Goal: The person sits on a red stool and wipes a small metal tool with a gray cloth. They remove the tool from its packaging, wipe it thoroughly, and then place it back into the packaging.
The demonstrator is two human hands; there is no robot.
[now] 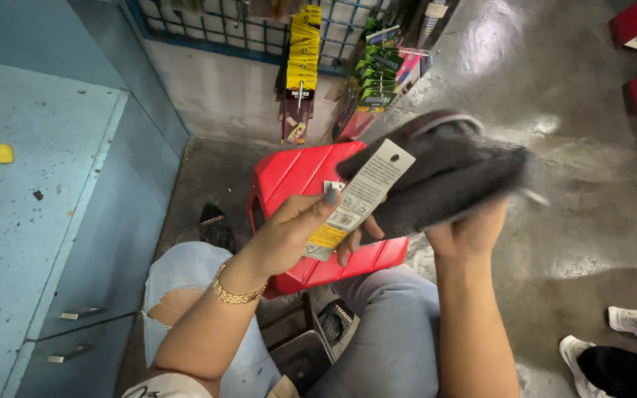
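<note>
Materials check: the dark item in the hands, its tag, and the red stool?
Dark item: looks like soft knit fabric, matte and fuzzy, draping over the right hand; exact fibre unclear. Tag, pinched by the left hand: stiff card, white with a yellow end, holding flat. Red stool: likely moulded plastic, smooth with a glossy sheen and ridged top.

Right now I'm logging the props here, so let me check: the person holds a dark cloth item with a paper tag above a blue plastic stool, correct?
Not quite: the stool is red, not blue. The head view shows it beneath the hands, beside the blue cabinet. The rest stands: the left hand pinches the paper tag, and the right hand holds the dark cloth item.
</note>
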